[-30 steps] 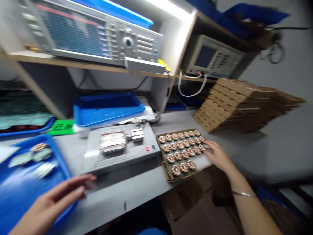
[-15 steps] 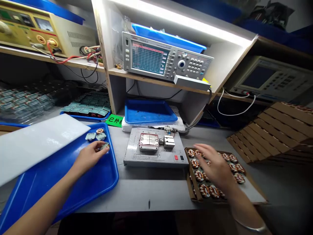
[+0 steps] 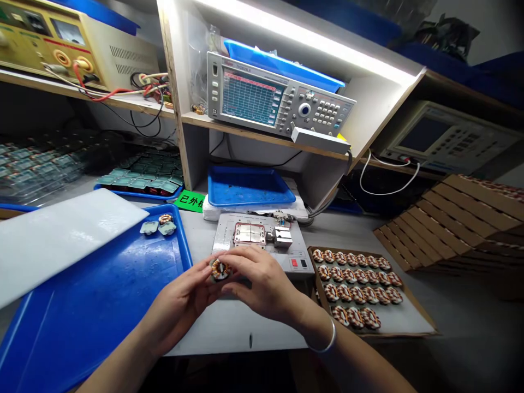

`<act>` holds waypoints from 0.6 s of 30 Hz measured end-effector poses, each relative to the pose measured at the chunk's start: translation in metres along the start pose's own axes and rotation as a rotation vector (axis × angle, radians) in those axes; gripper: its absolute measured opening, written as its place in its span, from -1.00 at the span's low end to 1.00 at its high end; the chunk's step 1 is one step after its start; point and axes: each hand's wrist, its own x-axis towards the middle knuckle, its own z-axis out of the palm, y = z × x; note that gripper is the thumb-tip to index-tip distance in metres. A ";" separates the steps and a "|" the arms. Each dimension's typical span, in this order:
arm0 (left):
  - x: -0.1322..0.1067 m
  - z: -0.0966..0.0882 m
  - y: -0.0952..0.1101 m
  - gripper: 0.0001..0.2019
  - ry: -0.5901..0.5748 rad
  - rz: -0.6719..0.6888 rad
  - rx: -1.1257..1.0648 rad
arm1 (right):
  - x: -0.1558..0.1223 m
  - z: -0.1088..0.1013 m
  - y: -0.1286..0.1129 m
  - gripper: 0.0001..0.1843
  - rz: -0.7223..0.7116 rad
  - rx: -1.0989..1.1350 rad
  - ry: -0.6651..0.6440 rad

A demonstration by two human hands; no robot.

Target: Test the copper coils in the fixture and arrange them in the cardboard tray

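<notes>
Both hands meet at the middle of the bench over the front edge of a grey test fixture (image 3: 262,245). My left hand (image 3: 184,297) and my right hand (image 3: 262,281) pinch one copper-wound ring coil (image 3: 220,269) between their fingertips. To the right lies a cardboard tray (image 3: 409,322) with several rows of the same coils (image 3: 354,281). To the left a blue tray (image 3: 102,295) holds three small parts (image 3: 159,225) near its far edge.
A grey meter with a lit screen (image 3: 278,101) sits on the shelf above the fixture. A smaller blue tray (image 3: 248,185) stands behind the fixture. A white sheet (image 3: 57,234) overlaps the blue tray's left. Stacked cardboard trays (image 3: 458,218) lean at the right.
The left hand left the blue tray and the right hand left the cardboard tray. Both came together at the centre, holding one coil between them. The camera turned left before that.
</notes>
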 end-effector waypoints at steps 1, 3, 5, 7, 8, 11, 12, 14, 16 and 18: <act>-0.001 -0.001 -0.001 -0.57 -0.003 -0.005 0.021 | 0.000 0.000 0.000 -0.57 -0.011 0.002 -0.023; -0.001 -0.002 -0.003 -0.58 -0.020 -0.014 0.059 | 0.000 0.001 0.002 -0.61 -0.021 0.006 -0.069; 0.000 -0.001 -0.007 -0.57 -0.022 -0.026 0.089 | 0.000 0.002 0.006 -0.63 -0.022 0.019 -0.120; 0.001 -0.002 -0.011 -0.52 0.005 -0.047 0.106 | 0.002 0.001 0.016 -0.67 0.009 0.025 -0.114; 0.001 -0.003 -0.014 -0.48 0.024 -0.062 0.108 | 0.004 0.000 0.025 -0.68 0.038 0.014 -0.081; 0.001 -0.010 -0.021 -0.42 0.046 -0.121 0.113 | 0.012 -0.005 0.056 -0.71 0.145 -0.090 0.058; 0.001 -0.013 -0.024 -0.43 0.041 -0.141 0.120 | 0.015 -0.007 0.067 -0.71 0.172 -0.128 0.083; 0.000 -0.018 -0.030 -0.46 0.026 -0.171 0.127 | 0.019 -0.008 0.084 -0.71 0.209 -0.178 0.089; -0.001 -0.022 -0.036 -0.51 0.006 -0.182 0.115 | 0.023 -0.006 0.094 -0.70 0.221 -0.188 0.072; -0.001 -0.026 -0.041 -0.57 -0.006 -0.188 0.090 | 0.025 -0.003 0.098 -0.70 0.215 -0.186 0.060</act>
